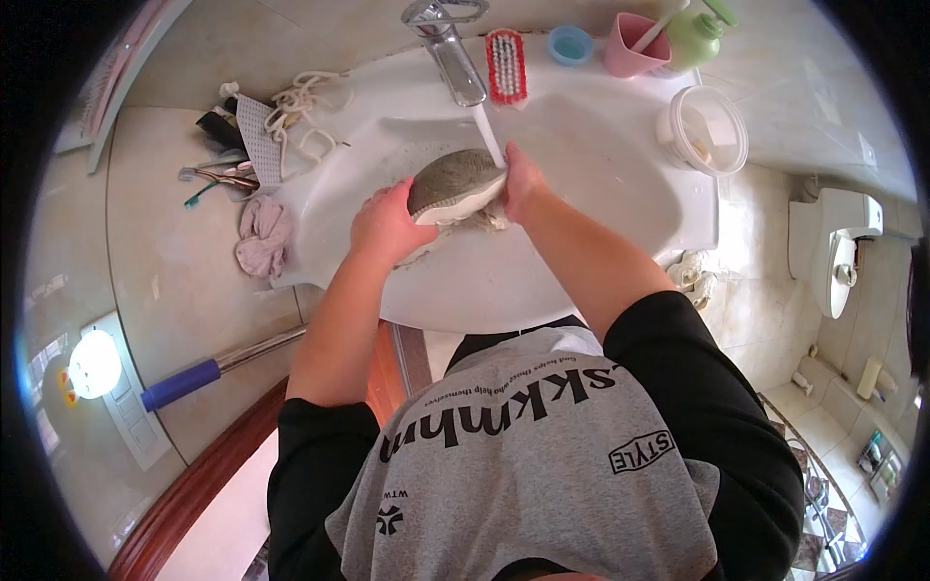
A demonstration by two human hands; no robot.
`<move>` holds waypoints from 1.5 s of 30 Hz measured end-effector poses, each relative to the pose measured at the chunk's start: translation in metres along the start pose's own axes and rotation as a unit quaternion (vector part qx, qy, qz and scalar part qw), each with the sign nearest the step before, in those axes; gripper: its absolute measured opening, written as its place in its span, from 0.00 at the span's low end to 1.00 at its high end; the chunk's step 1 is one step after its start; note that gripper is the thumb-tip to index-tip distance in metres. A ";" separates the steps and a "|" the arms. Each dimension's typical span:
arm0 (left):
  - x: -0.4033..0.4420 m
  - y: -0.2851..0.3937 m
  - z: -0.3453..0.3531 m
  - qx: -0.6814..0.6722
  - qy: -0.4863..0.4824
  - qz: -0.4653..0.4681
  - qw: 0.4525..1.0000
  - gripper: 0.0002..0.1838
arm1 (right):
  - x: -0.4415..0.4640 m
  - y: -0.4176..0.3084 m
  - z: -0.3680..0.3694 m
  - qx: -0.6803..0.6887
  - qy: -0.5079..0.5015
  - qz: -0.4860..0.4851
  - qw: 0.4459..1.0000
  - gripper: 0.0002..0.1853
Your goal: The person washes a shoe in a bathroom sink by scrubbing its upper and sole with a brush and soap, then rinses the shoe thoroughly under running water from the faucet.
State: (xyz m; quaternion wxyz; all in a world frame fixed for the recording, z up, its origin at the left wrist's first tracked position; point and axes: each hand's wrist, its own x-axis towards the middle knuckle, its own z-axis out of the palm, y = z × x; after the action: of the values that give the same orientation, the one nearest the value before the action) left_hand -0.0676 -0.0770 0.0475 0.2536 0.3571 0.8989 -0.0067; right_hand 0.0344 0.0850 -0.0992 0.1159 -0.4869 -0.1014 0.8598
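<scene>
A shoe (455,182) with a dirty grey-brown sole and white side is tilted over the white sink (605,179), sole facing up. My left hand (389,221) grips its left end, thumb along the near side. At its right end, my right hand (523,182) is closed round the edge, its fingers partly hidden. A stream of water runs from the chrome faucet (451,63) onto the shoe by my right hand. Below the shoe, a crumpled whitish part shows against the wet basin.
Along the back rim are a red brush (506,66), a blue bowl (570,46), a pink cup (635,46) and a green pump bottle (696,39). A clear tub (705,131) sits right; white laces (302,108) and a cloth (262,237) lie left.
</scene>
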 end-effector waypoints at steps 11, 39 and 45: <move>-0.025 -0.035 0.012 -0.288 0.028 -0.053 0.956 0.42 | -0.020 0.050 0.001 -0.257 -0.095 0.022 0.962 0.34; -0.014 0.044 0.060 -0.424 -0.038 -0.146 0.893 0.47 | -0.002 0.013 0.035 -0.407 0.029 -0.141 0.902 0.37; 0.036 0.040 0.083 -0.761 -0.065 -0.120 0.634 0.49 | -0.064 -0.046 0.061 -0.606 -0.059 -0.092 0.788 0.32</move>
State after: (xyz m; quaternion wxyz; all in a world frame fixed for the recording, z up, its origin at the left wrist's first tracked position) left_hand -0.0262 -0.0399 -0.0347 0.4902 -0.0755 0.6012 0.6266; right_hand 0.0183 0.1065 -0.0034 -0.1309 -0.3937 -0.6523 0.6343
